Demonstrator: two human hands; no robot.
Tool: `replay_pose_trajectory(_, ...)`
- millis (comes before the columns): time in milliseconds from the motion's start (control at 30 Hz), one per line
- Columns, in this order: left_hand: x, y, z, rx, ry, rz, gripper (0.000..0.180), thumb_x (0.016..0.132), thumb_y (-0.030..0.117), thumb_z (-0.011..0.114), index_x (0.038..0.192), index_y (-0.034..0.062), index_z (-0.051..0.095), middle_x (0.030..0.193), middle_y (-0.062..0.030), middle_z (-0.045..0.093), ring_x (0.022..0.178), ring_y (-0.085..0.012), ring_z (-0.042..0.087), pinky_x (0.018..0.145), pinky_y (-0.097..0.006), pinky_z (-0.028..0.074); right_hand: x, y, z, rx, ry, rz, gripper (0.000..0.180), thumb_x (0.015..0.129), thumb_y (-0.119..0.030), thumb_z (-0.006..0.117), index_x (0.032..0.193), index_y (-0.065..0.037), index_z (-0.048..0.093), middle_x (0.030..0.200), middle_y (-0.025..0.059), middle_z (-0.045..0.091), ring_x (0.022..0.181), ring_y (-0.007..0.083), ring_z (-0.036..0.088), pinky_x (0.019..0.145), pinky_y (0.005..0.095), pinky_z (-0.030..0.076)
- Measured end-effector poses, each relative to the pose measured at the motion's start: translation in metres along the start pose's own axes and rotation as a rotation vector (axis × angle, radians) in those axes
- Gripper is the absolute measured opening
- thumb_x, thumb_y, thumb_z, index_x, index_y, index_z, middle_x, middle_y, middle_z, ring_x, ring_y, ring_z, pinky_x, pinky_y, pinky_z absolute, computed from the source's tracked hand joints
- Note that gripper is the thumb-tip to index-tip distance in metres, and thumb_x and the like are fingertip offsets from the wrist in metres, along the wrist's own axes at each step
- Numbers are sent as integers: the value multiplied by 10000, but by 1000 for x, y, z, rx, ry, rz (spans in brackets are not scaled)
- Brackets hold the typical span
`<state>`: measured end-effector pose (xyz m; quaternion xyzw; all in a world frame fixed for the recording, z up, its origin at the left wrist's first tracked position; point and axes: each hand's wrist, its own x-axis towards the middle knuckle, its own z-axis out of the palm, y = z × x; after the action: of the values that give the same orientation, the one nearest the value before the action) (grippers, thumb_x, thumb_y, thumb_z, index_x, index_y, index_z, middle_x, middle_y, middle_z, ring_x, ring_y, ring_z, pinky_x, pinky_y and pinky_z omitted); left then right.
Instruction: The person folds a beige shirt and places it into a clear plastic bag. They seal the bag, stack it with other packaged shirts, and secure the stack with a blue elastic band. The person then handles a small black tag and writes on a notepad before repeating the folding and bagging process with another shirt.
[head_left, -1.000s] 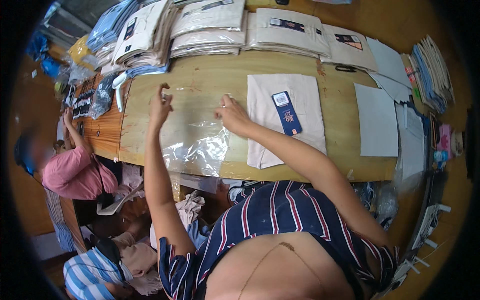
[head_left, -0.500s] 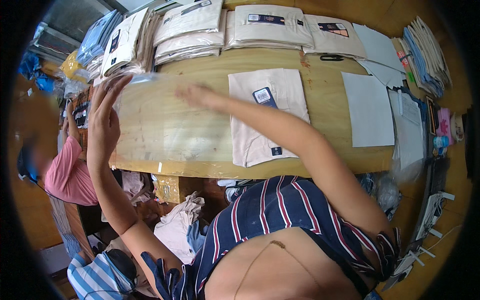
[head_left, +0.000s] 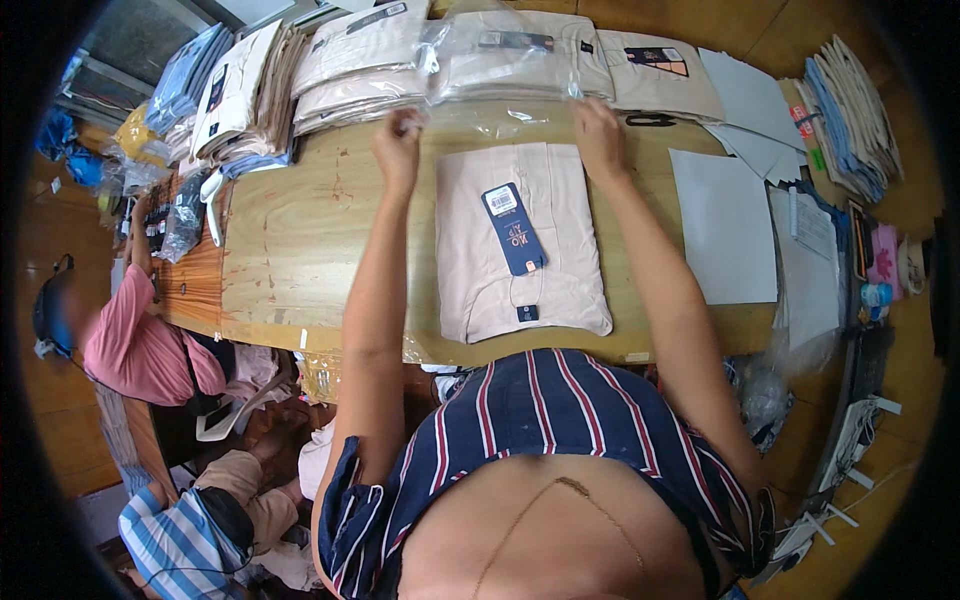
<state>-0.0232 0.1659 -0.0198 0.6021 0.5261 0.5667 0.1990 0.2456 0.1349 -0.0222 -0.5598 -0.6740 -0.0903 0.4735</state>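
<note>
A clear plastic bag (head_left: pixel 500 85) is stretched between my hands over the far part of the table. Its left side is pinched in my left hand (head_left: pixel 398 150), its right side in my right hand (head_left: pixel 600 140). Below and between my forearms a folded cream garment (head_left: pixel 575 235) lies flat on the table. A navy hang tag (head_left: pixel 516 235) with a white sticker rests on it, strung to a small dark label (head_left: pixel 527 313) near its front edge. Folded garments in clear bags (head_left: pixel 360 95) are seen behind the plastic.
White paper sheets (head_left: pixel 722 230) cover the table's right side. More folded garments (head_left: pixel 850 110) stand at far right, and stacks (head_left: pixel 235 100) at far left. A white-handled tool (head_left: pixel 211 205) lies at left. Two people, one in a pink shirt (head_left: pixel 130 340), are at the left.
My right hand has moved right and my left hand has come in from the left; the bag now spans between them. The navy tag lies more fully exposed on the garment.
</note>
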Motion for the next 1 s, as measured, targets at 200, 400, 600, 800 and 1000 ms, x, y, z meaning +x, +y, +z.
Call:
replay_pose_trajectory(200, -28, -28, 18, 116, -80, -395, 35, 695, -4, 579, 681, -23, 605, 625, -52, 594, 527, -89, 500, 496, -220, 396, -34, 45, 15, 543, -462, 285, 170, 712, -17, 490, 809, -41, 627, 848, 98, 596, 783, 237, 557, 679, 293, 433)
replay_pose_trajectory(400, -41, -36, 15, 63, -85, -330, 46, 697, -30, 555, 733, -12, 577, 680, -55, 595, 595, -87, 519, 530, -213, 401, -38, 58, 11, 959, -490, 766, 60, 765, 19, 477, 790, -21, 514, 679, 54, 571, 523, 101, 518, 420, 230, 415)
replay_pose_trajectory(600, -61, -23, 8, 102, -42, -175, 24, 685, -24, 531, 677, -3, 522, 649, -47, 562, 652, -116, 533, 625, -226, 409, -42, 41, -4, 790, -545, 828, 128, 753, 23, 489, 831, -47, 416, 628, 55, 552, 464, 106, 491, 355, 235, 384)
replay_pose_trajectory(800, -96, -18, -18, 42, -130, -315, 35, 674, -22, 513, 680, 4, 536, 647, -50, 560, 648, -107, 525, 633, -224, 415, -69, 23, -31, 734, -561, 865, 111, 737, 52, 463, 768, -46, 421, 598, 40, 533, 390, 93, 442, 307, 229, 333)
replay_pose_trajectory(1000, -114, 10, -40, -164, -300, -503, 127, 649, -91, 453, 662, 30, 492, 677, 13, 503, 629, -61, 453, 567, -182, 366, -91, 19, -48, 855, -632, 827, 111, 741, 54, 459, 727, -49, 421, 586, 33, 524, 393, 87, 447, 308, 214, 340)
